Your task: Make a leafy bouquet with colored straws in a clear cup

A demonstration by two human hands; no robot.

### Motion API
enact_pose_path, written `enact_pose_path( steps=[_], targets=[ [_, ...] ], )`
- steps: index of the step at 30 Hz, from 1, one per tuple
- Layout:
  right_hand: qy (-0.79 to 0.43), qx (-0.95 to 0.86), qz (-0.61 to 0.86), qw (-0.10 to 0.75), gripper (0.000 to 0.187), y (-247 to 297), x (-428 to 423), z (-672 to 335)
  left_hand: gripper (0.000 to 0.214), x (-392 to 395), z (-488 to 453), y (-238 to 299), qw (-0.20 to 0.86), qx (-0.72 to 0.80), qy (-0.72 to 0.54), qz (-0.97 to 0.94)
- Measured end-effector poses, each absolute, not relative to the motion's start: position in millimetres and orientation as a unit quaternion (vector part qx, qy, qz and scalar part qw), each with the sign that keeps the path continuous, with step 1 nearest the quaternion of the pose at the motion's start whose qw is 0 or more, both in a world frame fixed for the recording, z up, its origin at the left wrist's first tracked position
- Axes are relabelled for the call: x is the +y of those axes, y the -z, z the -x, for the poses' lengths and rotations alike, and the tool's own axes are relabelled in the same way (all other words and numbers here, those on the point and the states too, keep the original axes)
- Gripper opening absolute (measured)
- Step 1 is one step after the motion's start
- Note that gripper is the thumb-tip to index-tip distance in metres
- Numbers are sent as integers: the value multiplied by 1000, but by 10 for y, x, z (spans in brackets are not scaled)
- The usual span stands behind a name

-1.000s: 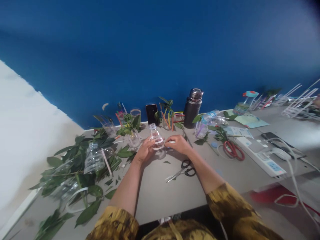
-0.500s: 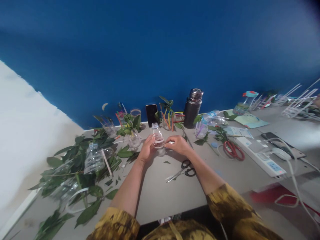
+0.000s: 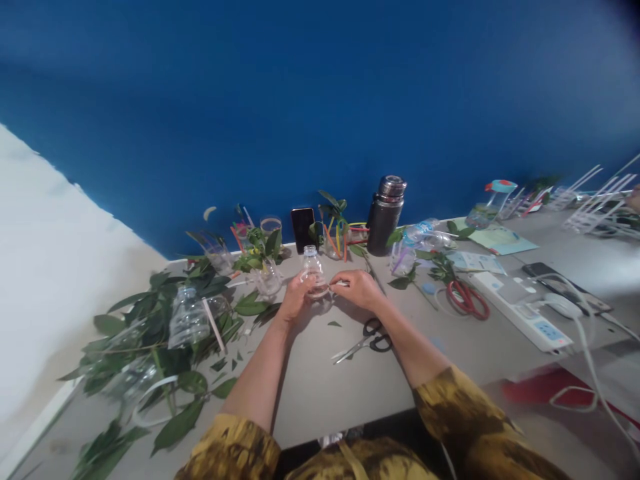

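A clear plastic bottle (image 3: 312,264) stands upright in front of me, its narrow neck at the top. My left hand (image 3: 295,297) is closed around its left side. Against the bottle's lower right side, my right hand (image 3: 356,289) pinches a thin white piece (image 3: 343,284), too small to make out. On the table just below my right wrist lie scissors (image 3: 361,343) with black handles, their blades pointing left. A small cut bit of leaf (image 3: 335,324) sits between my forearms.
Leafy branches (image 3: 145,313) and a clear plastic bottle piece (image 3: 187,320) crowd the left. Behind the bottle are a phone (image 3: 303,230), cups with leaves and straws, and a dark flask (image 3: 387,220). Red-handled scissors (image 3: 467,300) and a power strip (image 3: 523,313) lie to the right.
The bottle has turned or tilted slightly in my left hand, whose fingers now sit further across its front. My right hand stays at nearly the same place with the white piece.
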State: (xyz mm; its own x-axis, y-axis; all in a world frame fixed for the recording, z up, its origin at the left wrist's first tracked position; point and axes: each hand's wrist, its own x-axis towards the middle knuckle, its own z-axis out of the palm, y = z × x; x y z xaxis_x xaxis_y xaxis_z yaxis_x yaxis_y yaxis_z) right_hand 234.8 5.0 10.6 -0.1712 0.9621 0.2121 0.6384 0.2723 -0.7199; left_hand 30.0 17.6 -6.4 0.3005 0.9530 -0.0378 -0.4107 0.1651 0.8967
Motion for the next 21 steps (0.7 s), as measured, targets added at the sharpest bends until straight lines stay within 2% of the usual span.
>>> enact_pose_path(
  steps=[6,13,17,21],
  targets=[
    [-219,-729,550,343,12,-118,47,-2340,53,201,-250,110,707,311,-495,-398],
    [-272,-728,527,344,18,-104,27,-2282,55,223,-165,110,737,301,-467,-385],
    [-292,-723,511,362,21,-79,49,-2303,51,236,-177,111,709,301,-501,-395],
    [-249,-719,539,362,20,-84,67,-2336,48,251,-230,115,693,305,-513,-405]
  ],
)
